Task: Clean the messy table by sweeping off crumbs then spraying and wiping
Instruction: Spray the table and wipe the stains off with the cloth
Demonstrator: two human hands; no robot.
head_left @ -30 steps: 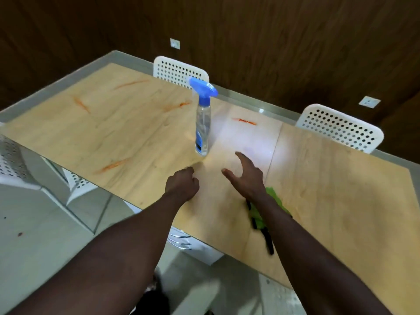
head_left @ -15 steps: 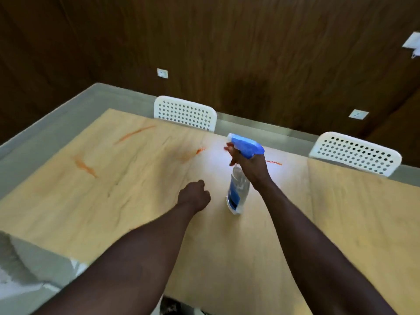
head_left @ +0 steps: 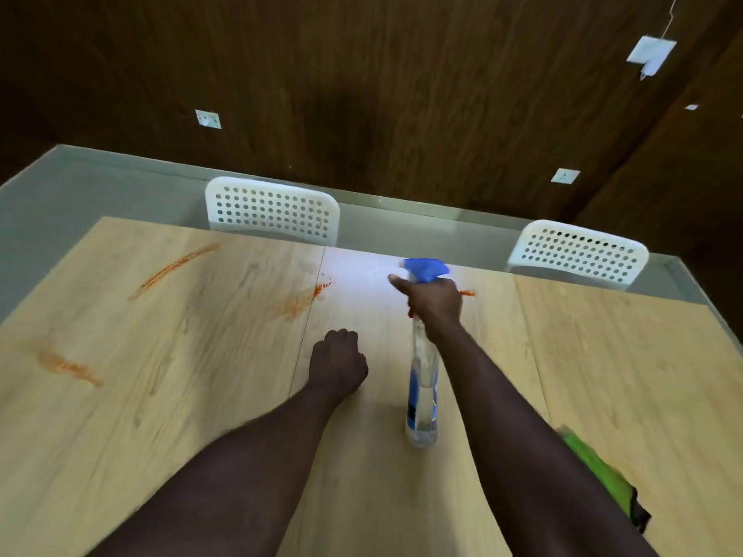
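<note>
My right hand (head_left: pixel 436 300) grips the neck of a clear spray bottle (head_left: pixel 423 391) with a blue trigger head (head_left: pixel 425 269), a finger across the trigger. The bottle is upright over the middle of the light wooden table (head_left: pixel 201 396), its nozzle facing left. My left hand (head_left: pixel 338 361) rests on the table as a closed fist holding nothing, just left of the bottle. Orange smears mark the table at the far left (head_left: pixel 66 365), back left (head_left: pixel 173 269), centre (head_left: pixel 307 299) and behind my right hand (head_left: pixel 467 292). A green cloth (head_left: pixel 595 468) lies near the right, partly hidden by my right forearm.
Two white perforated chairs stand at the table's far edge, one at the back left (head_left: pixel 273 211) and one at the back right (head_left: pixel 579 251). A dark wood-panelled wall (head_left: pixel 402 94) rises behind them. A black edge (head_left: pixel 639 516) shows beside the cloth.
My right hand reached forward from beside the green cloth and took hold of the spray bottle. The view tilted up. My left fist stayed on the table.
</note>
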